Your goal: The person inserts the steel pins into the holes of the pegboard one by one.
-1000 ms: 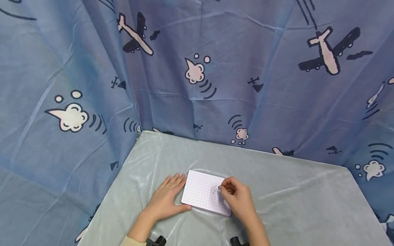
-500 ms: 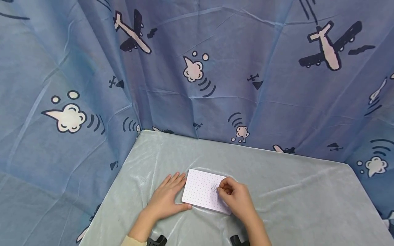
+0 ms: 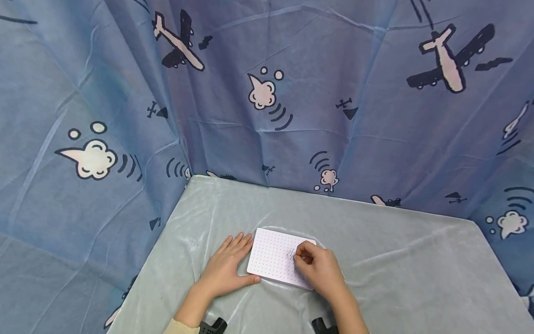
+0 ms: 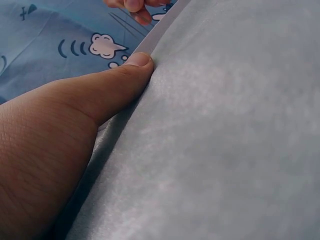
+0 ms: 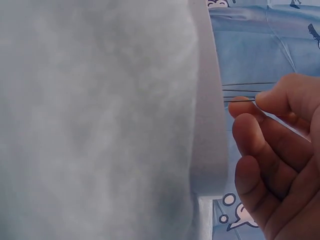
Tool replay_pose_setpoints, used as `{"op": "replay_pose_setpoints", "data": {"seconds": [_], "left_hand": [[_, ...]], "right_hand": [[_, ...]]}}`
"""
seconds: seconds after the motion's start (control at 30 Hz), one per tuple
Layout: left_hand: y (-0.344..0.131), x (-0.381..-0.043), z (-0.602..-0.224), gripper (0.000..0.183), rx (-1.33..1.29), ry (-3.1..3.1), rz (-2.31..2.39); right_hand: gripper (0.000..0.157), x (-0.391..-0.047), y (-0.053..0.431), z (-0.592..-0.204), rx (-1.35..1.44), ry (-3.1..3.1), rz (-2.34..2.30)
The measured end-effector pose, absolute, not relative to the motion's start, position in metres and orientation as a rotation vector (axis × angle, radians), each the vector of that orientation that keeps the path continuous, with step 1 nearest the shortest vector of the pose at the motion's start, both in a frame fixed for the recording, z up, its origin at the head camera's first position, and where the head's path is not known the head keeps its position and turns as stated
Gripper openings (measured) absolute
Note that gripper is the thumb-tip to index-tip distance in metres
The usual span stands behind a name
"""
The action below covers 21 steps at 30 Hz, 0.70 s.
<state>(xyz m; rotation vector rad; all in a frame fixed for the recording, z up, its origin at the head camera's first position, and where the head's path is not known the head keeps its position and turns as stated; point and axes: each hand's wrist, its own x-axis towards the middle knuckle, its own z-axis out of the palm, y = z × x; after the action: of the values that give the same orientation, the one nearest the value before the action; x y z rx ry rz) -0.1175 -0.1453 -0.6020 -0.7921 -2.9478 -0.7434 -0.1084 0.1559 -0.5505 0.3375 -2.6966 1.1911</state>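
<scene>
A white rectangular board (image 3: 269, 260) with a grid of small dots lies on the cloth-covered table. Several thin, dark metal pins (image 3: 289, 254) stand upright from its right half; the right wrist view shows them side by side, projecting from the board's face. My right hand (image 3: 324, 271) pinches one pin (image 5: 242, 101) between thumb and forefinger, the other fingers curled loosely. At the board's left side my left hand (image 3: 225, 269) lies flat with fingers spread, its fingertips and thumb (image 4: 137, 60) against the edges. The right hand hides part of the board's right side.
Pale grey-green cloth covers the table (image 3: 417, 269). A blue curtain (image 3: 233, 102) printed with planes and clouds hangs behind it and along the sides. Black wrist devices (image 3: 213, 326) show at the bottom edge.
The right hand's fingertips have moved slightly left, closer to the standing pins. My left hand keeps its place beside the board. The head view has tilted a little.
</scene>
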Motion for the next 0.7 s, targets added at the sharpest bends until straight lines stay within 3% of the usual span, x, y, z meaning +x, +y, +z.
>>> {"op": "replay_pose_setpoints", "data": {"seconds": [0.7], "left_hand": [[-0.144,-0.117,-0.602,0.111,-0.791,-2.955,-0.761]], "right_hand": [[0.013,-0.109,0.175,-0.527,0.129,-2.831,1.206]]}}
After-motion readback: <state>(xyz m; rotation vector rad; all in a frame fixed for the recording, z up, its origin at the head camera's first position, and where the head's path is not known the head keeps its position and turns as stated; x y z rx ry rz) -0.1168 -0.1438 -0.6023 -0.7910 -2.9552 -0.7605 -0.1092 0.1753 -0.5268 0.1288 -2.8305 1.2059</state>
